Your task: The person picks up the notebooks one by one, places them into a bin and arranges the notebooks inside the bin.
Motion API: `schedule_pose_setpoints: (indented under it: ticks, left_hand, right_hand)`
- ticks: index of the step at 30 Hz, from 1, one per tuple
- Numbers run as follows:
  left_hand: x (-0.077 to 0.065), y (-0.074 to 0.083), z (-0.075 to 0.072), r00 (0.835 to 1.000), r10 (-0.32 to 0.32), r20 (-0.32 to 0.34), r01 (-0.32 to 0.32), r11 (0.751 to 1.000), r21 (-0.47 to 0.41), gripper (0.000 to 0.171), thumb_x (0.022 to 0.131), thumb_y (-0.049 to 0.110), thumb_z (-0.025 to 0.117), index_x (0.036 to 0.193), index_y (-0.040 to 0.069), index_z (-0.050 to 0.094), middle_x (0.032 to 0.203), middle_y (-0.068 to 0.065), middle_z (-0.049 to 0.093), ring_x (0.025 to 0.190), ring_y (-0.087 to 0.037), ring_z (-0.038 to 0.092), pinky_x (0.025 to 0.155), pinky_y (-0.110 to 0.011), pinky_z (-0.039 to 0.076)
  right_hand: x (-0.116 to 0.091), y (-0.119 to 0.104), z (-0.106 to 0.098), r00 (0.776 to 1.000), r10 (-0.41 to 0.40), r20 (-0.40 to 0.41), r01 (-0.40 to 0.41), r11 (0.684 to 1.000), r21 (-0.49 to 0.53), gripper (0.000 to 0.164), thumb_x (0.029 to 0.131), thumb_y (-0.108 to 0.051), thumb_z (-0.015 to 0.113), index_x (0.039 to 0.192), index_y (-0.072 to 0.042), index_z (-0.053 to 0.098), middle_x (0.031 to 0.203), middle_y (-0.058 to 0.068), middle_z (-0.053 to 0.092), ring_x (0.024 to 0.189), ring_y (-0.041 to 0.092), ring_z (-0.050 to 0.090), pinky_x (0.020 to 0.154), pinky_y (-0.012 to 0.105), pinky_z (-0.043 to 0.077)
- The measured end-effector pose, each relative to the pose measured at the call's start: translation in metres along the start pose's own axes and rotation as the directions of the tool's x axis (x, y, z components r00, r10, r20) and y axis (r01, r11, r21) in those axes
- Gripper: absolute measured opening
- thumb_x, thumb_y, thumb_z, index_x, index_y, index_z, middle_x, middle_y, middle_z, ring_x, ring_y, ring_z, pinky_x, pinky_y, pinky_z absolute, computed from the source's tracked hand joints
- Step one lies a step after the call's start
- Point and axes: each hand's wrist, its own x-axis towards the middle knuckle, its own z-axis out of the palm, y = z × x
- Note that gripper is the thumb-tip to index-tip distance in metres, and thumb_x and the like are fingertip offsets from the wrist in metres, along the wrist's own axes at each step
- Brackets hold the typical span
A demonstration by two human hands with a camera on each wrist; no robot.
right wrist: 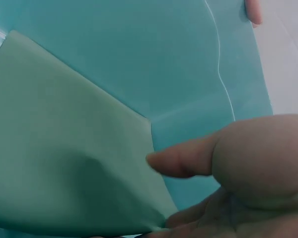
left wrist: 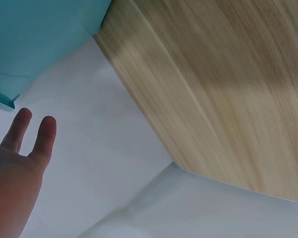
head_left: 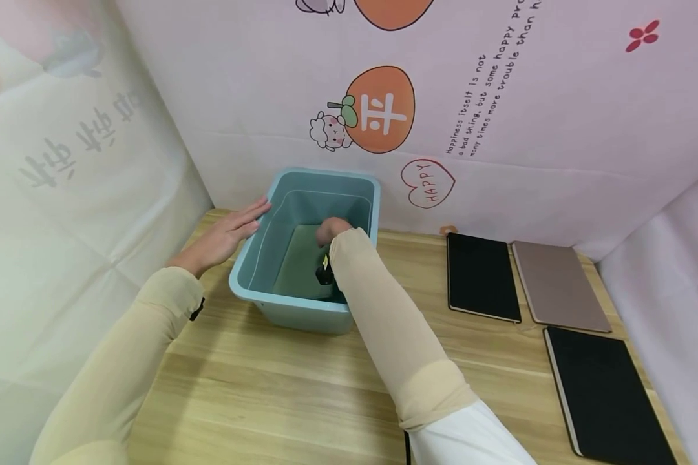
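A blue plastic bin (head_left: 302,301) stands on the table against the back wall. A flat green notebook (right wrist: 64,109) lies on its floor. Inside the bin, my right hand (head_left: 333,228) reaches down. In the right wrist view, the right hand (right wrist: 258,168) has its thumb stretched over the notebook's edge, while its other fingers touch the notebook's near corner, partly hidden. Thumb and fingers stand apart. My left hand (head_left: 223,239) rests its straight fingers on the bin's left rim; in the left wrist view, the left hand (left wrist: 20,158) shows spread fingers beside the bin.
Two black notebooks (head_left: 481,278) and a mauve notebook (head_left: 561,284) lie on the right of the wooden table (head_left: 256,387). Printed white cloth (head_left: 238,84) hangs behind and at both sides. A black and yellow item (head_left: 324,274) shows beneath the right forearm.
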Motion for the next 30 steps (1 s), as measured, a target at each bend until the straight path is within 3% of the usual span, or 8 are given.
schedule_pose_setpoints:
  ticks: [1,3,6,12,18,25,30]
  left_hand:
    - [0.000,0.000,0.000,1.000,0.000,0.000,0.000,1.000,-0.003,0.052,0.112,0.039,0.035,0.162,0.033,0.026,0.173,0.010,0.010,0.162,-0.030,0.007,0.127,-0.064,0.009]
    - [-0.001,0.002,0.000,1.000,0.000,-0.002,0.000,1.000,-0.007,0.052,0.112,0.038,0.035,0.162,0.033,0.027,0.173,0.010,0.011,0.162,-0.031,0.008,0.127,-0.064,0.009]
    - [-0.001,0.002,0.000,1.000,-0.004,-0.003,0.004,1.000,-0.008,0.052,0.112,0.039,0.035,0.162,0.033,0.027,0.173,0.011,0.011,0.162,-0.031,0.008,0.127,-0.064,0.009]
    - [0.002,-0.002,0.001,1.000,0.001,0.000,-0.001,1.000,-0.005,0.051,0.111,0.042,0.035,0.162,0.036,0.027,0.172,0.017,0.011,0.162,-0.027,0.008,0.128,-0.061,0.010]
    - [-0.001,-0.002,0.000,1.000,0.004,-0.005,-0.004,1.000,-0.002,0.052,0.112,0.040,0.034,0.162,0.032,0.028,0.173,0.009,0.011,0.162,-0.031,0.008,0.127,-0.064,0.008]
    - [-0.002,0.001,0.000,1.000,-0.009,0.002,0.009,1.000,-0.012,0.052,0.111,0.042,0.034,0.162,0.033,0.028,0.174,0.008,0.012,0.162,-0.029,0.008,0.127,-0.065,0.009]
    - [-0.001,0.001,0.000,1.000,-0.005,0.004,0.005,1.000,-0.011,0.052,0.112,0.041,0.033,0.162,0.033,0.027,0.173,0.011,0.011,0.162,-0.029,0.008,0.127,-0.065,0.008]
  right_hand:
    - [-0.010,-0.002,0.000,1.000,-0.004,-0.011,0.004,1.000,0.008,0.032,0.109,-0.020,0.046,0.136,-0.008,0.058,0.151,0.016,0.046,0.116,0.024,0.053,0.092,0.038,0.046]
    - [-0.029,-0.007,0.000,1.000,-0.007,-0.029,0.008,1.000,0.025,0.044,0.109,-0.023,0.047,0.151,-0.009,0.047,0.162,0.014,0.039,0.141,0.028,0.047,0.110,0.042,0.046]
    - [-0.040,-0.009,0.000,0.999,-0.040,-0.032,0.042,0.997,0.062,0.052,0.109,-0.026,0.046,0.158,-0.010,0.037,0.167,0.011,0.031,0.152,0.029,0.037,0.118,0.044,0.041]
    - [-0.040,-0.011,0.000,0.992,-0.119,-0.039,0.121,0.990,0.074,0.055,0.109,-0.031,0.041,0.160,-0.010,0.033,0.168,0.012,0.029,0.153,0.030,0.034,0.121,0.046,0.037]
    - [-0.047,-0.017,-0.002,0.985,-0.166,-0.045,0.169,0.984,0.053,0.057,0.111,-0.032,0.037,0.161,-0.007,0.029,0.170,0.012,0.025,0.156,0.030,0.029,0.125,0.046,0.032]
    - [-0.065,-0.033,-0.005,0.987,-0.113,-0.116,0.107,0.993,-0.058,0.080,0.105,-0.061,0.038,0.164,-0.009,0.022,0.171,0.015,0.014,0.159,0.037,0.012,0.129,0.056,0.017]
    - [-0.070,-0.041,-0.001,0.974,-0.060,-0.219,0.051,0.997,-0.051,0.092,0.099,-0.069,0.043,0.166,-0.015,0.012,0.174,0.012,-0.001,0.161,0.036,-0.002,0.128,0.064,0.006]
